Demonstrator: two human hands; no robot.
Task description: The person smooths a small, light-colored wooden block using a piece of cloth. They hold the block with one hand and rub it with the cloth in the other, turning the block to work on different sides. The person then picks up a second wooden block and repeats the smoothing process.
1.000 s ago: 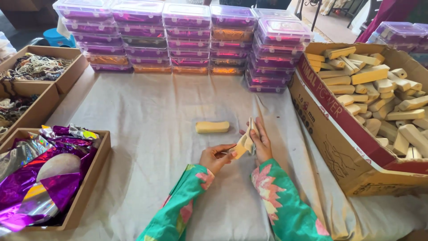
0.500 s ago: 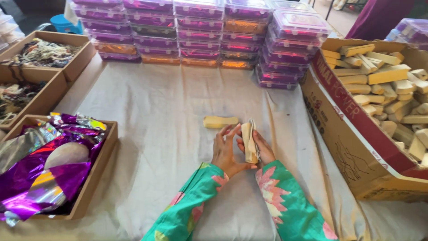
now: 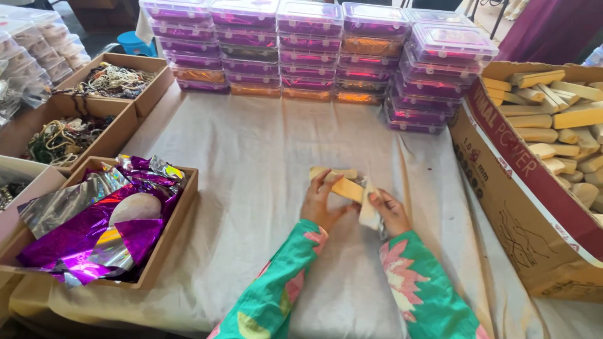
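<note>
Hands at work: left hand (image 3: 321, 204) and right hand (image 3: 391, 210) pinch pale rectangular bars (image 3: 349, 186) before stacked purple-lidded plastic boxes (image 3: 314, 47) on cloth.

lighting bright, even and diffuse; shadows under the hands faint. foil wrappers (image 3: 94, 232) show strong glare, plastic box lids (image 3: 314, 12) mild sheen. centre sharp; corners soften slightly, and straight edges bow from wide-angle distortion.
</note>
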